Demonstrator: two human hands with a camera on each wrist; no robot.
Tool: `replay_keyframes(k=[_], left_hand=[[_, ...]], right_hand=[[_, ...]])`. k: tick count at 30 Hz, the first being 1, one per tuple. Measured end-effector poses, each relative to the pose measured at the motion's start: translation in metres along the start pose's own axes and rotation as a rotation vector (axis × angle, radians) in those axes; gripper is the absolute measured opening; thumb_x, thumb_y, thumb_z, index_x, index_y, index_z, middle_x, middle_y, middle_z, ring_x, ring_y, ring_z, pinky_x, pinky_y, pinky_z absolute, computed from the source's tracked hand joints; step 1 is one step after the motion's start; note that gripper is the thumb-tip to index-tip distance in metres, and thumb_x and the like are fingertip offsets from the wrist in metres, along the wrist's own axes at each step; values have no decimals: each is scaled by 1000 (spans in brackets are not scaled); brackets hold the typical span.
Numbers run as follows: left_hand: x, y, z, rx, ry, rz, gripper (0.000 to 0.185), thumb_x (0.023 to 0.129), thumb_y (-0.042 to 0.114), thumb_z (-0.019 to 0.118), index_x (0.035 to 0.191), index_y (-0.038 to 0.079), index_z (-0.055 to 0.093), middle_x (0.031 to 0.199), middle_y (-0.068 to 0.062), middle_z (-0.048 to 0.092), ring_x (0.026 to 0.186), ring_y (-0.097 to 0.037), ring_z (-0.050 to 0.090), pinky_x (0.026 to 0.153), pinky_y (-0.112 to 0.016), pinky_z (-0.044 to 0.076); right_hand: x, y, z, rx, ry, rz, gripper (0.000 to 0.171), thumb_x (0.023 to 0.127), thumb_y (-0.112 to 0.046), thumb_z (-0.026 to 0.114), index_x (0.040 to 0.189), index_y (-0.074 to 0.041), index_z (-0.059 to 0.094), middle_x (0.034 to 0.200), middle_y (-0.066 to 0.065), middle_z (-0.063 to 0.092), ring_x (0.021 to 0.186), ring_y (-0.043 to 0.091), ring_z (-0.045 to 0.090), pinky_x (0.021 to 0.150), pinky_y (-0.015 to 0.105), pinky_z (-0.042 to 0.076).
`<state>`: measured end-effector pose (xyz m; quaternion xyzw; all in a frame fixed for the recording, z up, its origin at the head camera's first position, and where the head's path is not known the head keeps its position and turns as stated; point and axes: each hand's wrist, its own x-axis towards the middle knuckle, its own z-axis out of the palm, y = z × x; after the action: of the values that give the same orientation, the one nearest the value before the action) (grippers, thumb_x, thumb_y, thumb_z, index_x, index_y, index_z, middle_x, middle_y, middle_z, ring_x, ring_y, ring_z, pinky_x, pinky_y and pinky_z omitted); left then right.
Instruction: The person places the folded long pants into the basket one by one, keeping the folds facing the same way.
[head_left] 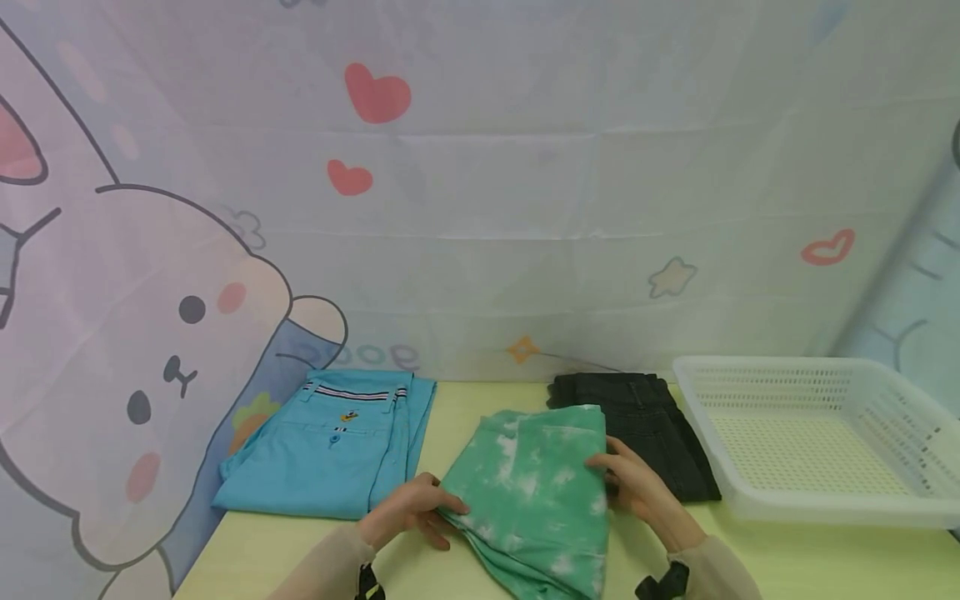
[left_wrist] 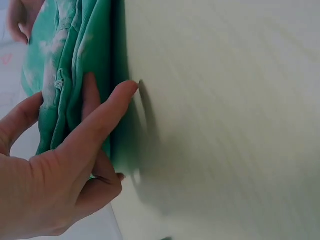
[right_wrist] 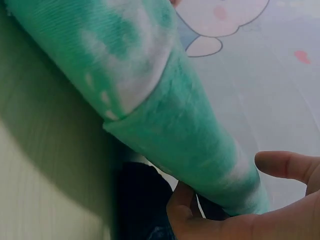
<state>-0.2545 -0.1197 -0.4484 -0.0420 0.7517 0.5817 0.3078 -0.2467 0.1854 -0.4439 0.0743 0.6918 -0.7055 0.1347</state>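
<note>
Folded green-and-white tie-dye pants are held between my two hands over the front middle of the table. My left hand grips their left edge, thumb on top; in the left wrist view, its fingers lie along the folded layers. On the opposite side my right hand holds the right edge, thumb over the top and other fingers beneath. The right wrist view shows the cloth passing between that thumb and the fingers. Folded dark jeans lie just behind the right hand.
Folded light-blue pants lie on the yellow-green table, left of my left hand. A white plastic basket stands at the right, beside the dark jeans. A printed cloth backdrop rises behind the table.
</note>
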Motion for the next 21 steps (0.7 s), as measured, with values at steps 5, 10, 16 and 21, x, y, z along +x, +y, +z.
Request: replay_keyframes(k=[5,10,16,21], left_hand=[[-4,1,4,17,-27,-19,81,78,6,64,135,-15,9,120,-36,41,91,-41,61,69,-48,53],[-4,0,4,76,2,-29,80,77,10,66,134,-13,14,120,-34,41,87,-39,61,69,-46,53],[0,2,2,177,75,-28,73,75,12,68,128,-17,26,117,-32,41,82,-31,61,68,-42,53],[5,6,-1,223,109,-20,64,74,15,69,121,-13,36,113,-30,44,88,-37,56,66,-44,53]], right_hand=[[6,1,-4,-38,-2,-11,70,84,-15,55,141,-6,16,126,23,36,94,25,49,72,38,47],[8,4,-7,-43,-15,-23,70,86,-15,53,142,-2,13,128,27,35,98,28,51,72,41,48],[6,4,-8,-80,6,-36,66,88,-15,49,141,2,13,122,27,41,86,23,58,70,41,50],[2,2,-12,-123,2,-56,66,89,-17,48,140,6,13,127,31,37,92,29,59,75,44,50]])
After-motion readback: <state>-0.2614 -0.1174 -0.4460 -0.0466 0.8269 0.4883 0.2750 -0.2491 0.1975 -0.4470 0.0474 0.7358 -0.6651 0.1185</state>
